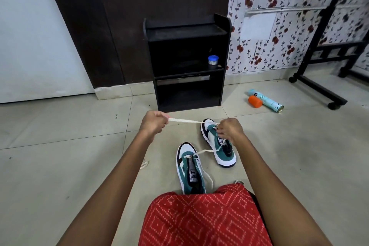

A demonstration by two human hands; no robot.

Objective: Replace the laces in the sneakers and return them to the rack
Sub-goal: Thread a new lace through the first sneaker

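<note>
While the left hand [153, 124] pinches one end of a flat cream lace [185, 121] and holds it taut out to the side, the right hand [229, 131] curls its fingers round the lace over the far sneaker [224, 157]. Both sneakers are white, teal and black, toes toward the black rack [187, 46], on the tiled floor [79, 146]. The near sneaker [189, 171] lies between the forearms, laced only at the lowest eyelets, with loose cream lace trailing. A blue-lidded jar [213, 60] sits on the rack's middle shelf.
</note>
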